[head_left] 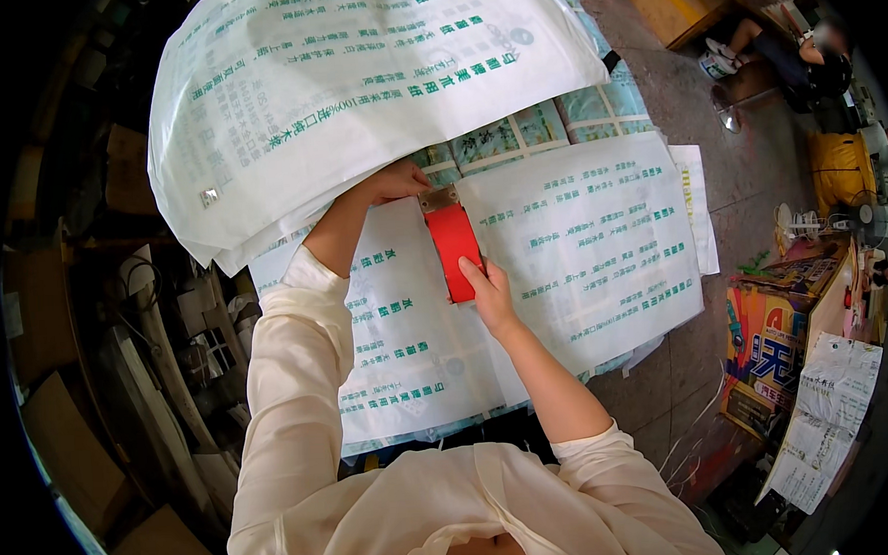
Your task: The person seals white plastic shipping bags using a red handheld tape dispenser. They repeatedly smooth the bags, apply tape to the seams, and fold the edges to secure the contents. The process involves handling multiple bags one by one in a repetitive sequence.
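Note:
My right hand grips a red tape dispenser near its lower end, thumb across its face. The dispenser lies over a white wrapping sheet printed in green, its metal head pointing away from me. Close beside that head is my left hand, its fingers drawn together; what they pinch, if anything, I cannot make out. Just beyond, a second large white printed sheet bulges over the far part of the stack. Between the two sheets, green-patterned wrapped packs show with pale bands around them.
To the left stand shelves with boards and cardboard. A colourful printed box and papers are at the right, above a tiled floor. Another person sits at the far right near a yellow bag.

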The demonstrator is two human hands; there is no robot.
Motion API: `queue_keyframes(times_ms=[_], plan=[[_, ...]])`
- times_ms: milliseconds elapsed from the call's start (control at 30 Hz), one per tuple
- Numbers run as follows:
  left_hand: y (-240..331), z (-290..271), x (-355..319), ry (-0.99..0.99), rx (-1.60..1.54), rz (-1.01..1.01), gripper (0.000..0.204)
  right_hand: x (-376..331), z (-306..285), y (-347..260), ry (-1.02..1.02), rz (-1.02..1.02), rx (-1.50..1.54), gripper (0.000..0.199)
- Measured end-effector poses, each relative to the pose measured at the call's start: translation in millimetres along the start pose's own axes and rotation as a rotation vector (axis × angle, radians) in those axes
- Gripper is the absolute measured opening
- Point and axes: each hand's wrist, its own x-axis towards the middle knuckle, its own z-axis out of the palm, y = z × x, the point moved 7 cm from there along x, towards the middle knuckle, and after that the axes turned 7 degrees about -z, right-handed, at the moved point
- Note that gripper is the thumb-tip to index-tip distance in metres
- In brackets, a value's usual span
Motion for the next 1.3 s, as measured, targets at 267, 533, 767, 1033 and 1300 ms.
queue_keyframes(times_ms=[267, 533, 767, 1033, 1300], plan=[[16, -4, 3, 0.173, 0.230, 0.218, 0.025, 10, 4, 1, 0.015, 0.025, -0.042, 0.030], [0, -2, 18, 0.221, 0.199, 0.350, 0.025, 9, 9, -4, 0.067, 0.089, -0.031, 0.036], [6, 4, 9, 0.268, 0.177, 0.258, 0.029, -42, -11, 2, 0.098, 0.175, -0.052, 0.038], [3, 2, 9, 0.318, 0.181, 0.268, 0.025, -195, -46, 6, 0.125, 0.370, -0.102, 0.036], [4, 7, 7, 0.356, 0.228, 0.326, 0.030, -325, -97, 23, 0.279, 0.369, -0.334, 0.032]])
